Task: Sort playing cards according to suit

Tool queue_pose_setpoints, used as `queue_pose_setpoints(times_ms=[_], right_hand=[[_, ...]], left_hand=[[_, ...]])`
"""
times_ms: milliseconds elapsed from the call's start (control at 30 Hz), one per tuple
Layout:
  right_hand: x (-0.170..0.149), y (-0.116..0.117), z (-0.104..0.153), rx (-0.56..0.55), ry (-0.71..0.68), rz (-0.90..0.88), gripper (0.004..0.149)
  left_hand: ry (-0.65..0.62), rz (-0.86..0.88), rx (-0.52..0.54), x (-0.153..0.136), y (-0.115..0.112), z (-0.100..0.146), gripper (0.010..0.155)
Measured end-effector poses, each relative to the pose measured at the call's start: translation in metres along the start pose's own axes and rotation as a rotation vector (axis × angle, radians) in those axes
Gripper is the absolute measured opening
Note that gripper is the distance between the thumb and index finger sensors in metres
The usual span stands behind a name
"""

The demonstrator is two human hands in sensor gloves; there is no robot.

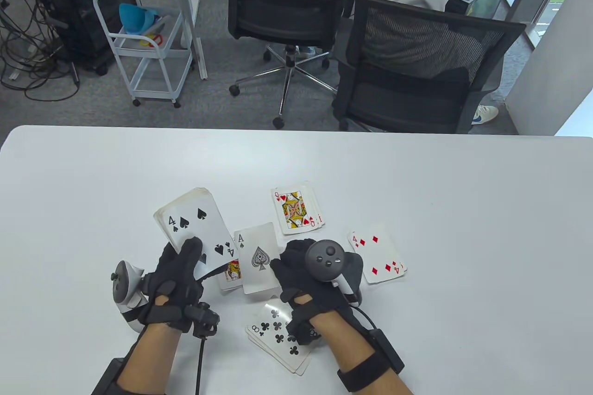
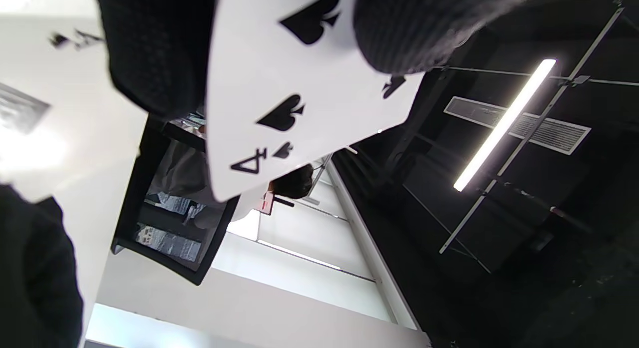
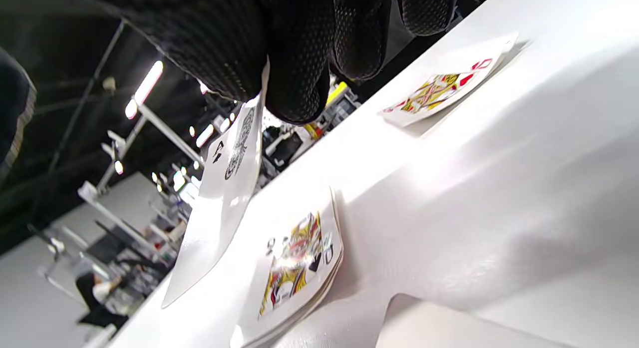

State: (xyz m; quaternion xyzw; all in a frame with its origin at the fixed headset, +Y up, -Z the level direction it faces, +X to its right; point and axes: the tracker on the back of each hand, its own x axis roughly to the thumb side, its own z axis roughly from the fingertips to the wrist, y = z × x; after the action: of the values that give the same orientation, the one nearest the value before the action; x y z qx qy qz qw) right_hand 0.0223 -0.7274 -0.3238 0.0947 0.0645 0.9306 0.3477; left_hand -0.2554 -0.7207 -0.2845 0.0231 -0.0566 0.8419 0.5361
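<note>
The ace of spades (image 1: 257, 258) is pinched by the right hand (image 1: 319, 274) above the spade pile (image 1: 230, 272); the deck (image 1: 197, 228) is gripped by the left hand (image 1: 178, 284). A release onto that pile is judged next.

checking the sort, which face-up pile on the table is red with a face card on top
The pile topped by the queen of hearts, farthest from the person. The other red pile shows the four of diamonds; the eight of clubs pile is black.
</note>
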Motion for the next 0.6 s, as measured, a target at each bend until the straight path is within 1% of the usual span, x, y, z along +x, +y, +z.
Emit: queue_pose_setpoints(times_ms=[67, 200, 367, 433, 533, 600], right_hand=[[0.013, 0.008, -0.011, 0.025, 0.000, 0.081, 0.038], [0.033, 0.024, -0.034, 0.066, 0.025, 0.143, 0.037], [0.042, 0.049, -0.056, 0.108, 0.094, 0.262, 0.037], [0.044, 0.058, -0.059, 0.114, 0.109, 0.371, 0.037], [0.045, 0.065, -0.060, 0.098, 0.111, 0.504, 0.038], [0.044, 0.062, -0.058, 0.077, 0.096, 0.510, 0.039]], left_hand=[[-0.010, 0.003, 0.011, 0.002, 0.002, 0.000, 0.060], [-0.022, 0.014, 0.030, 0.005, 0.006, 0.001, 0.060], [-0.027, 0.022, 0.041, 0.006, 0.009, 0.001, 0.060], [-0.026, 0.020, 0.039, 0.006, 0.007, 0.001, 0.060], [-0.023, 0.016, 0.031, 0.005, 0.006, 0.001, 0.060], [-0.021, 0.009, 0.027, 0.004, 0.004, 0.001, 0.060]])
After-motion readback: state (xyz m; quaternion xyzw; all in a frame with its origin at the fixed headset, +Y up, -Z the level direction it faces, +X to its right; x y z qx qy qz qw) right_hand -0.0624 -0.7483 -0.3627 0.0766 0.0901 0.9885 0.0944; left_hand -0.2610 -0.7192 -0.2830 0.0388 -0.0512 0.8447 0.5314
